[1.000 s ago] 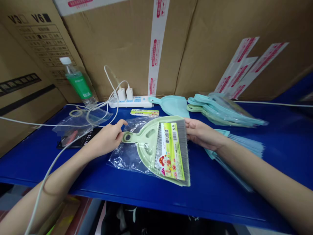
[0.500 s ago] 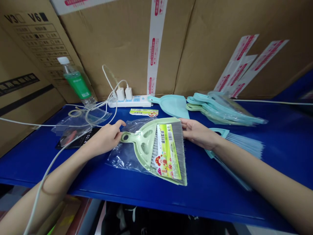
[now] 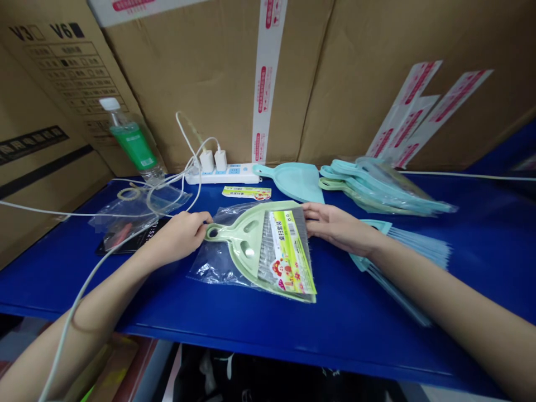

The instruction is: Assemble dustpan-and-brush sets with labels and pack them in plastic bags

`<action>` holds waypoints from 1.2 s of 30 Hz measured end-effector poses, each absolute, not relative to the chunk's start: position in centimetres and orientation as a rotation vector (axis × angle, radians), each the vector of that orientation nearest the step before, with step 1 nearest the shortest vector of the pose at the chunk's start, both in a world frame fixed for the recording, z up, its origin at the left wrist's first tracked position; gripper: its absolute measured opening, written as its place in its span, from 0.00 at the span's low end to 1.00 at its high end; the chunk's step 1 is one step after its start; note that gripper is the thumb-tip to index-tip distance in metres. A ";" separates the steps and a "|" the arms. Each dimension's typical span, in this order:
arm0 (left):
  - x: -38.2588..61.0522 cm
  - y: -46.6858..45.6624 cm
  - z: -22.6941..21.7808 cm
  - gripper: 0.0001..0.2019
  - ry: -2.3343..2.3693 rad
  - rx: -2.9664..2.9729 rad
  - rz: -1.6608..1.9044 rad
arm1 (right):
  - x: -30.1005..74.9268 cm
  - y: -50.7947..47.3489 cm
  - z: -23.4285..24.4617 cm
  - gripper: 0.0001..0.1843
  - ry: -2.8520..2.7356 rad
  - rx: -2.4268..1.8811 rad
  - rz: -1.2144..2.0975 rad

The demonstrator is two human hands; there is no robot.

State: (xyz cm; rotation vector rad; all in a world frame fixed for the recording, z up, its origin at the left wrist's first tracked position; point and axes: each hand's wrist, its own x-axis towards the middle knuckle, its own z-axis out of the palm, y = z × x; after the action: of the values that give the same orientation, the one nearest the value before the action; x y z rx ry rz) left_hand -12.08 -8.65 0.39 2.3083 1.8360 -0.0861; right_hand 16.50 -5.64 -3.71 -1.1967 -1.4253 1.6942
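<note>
A light green dustpan (image 3: 239, 234) with a grey-bristled brush (image 3: 268, 248) nested in it lies between my hands on the blue table. A yellow-green printed label (image 3: 288, 251) covers part of the bristles. A clear plastic bag (image 3: 209, 268) shows under and around the set. My left hand (image 3: 183, 237) is closed at the handle's end, its fingertips partly hidden. At the far right edge, my right hand (image 3: 335, 226) grips the set between thumb and fingers. Just beyond my right wrist lies a light blue brush (image 3: 414, 243); my forearm hides part of it.
Behind are a light blue dustpan (image 3: 295, 180), a pile of bagged dustpan sets (image 3: 381, 187), a loose label (image 3: 247, 192) and a power strip (image 3: 247, 176) with white cables. A bottle (image 3: 134, 142) and a phone (image 3: 138, 240) are on the left. Cardboard boxes (image 3: 209, 72) wall the back.
The near right corner of the green set has shifted slightly away from me and left, and its label has turned a little. Both hands keep their places at its two ends.
</note>
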 end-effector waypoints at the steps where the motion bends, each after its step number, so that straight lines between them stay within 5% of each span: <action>1: -12.1 -8.6 0.4 0.15 1.825 2.308 -0.089 | 16.4 -5.8 -3.7 0.30 -1.400 -1.186 1.721; 11: -12.2 -8.5 0.1 0.13 1.800 2.341 -0.031 | 16.9 -6.2 -3.9 0.62 -1.441 -0.896 2.037; 36: -12.4 -8.1 0.3 0.15 2.028 2.464 -0.251 | 18.2 -5.8 -3.4 0.65 -1.659 -0.946 2.021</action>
State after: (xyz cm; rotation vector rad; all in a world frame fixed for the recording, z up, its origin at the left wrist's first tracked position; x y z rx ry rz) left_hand -12.40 -8.09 0.30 2.4636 2.0284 -0.2514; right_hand 18.24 -5.83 -3.39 -0.9464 -1.6587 2.0210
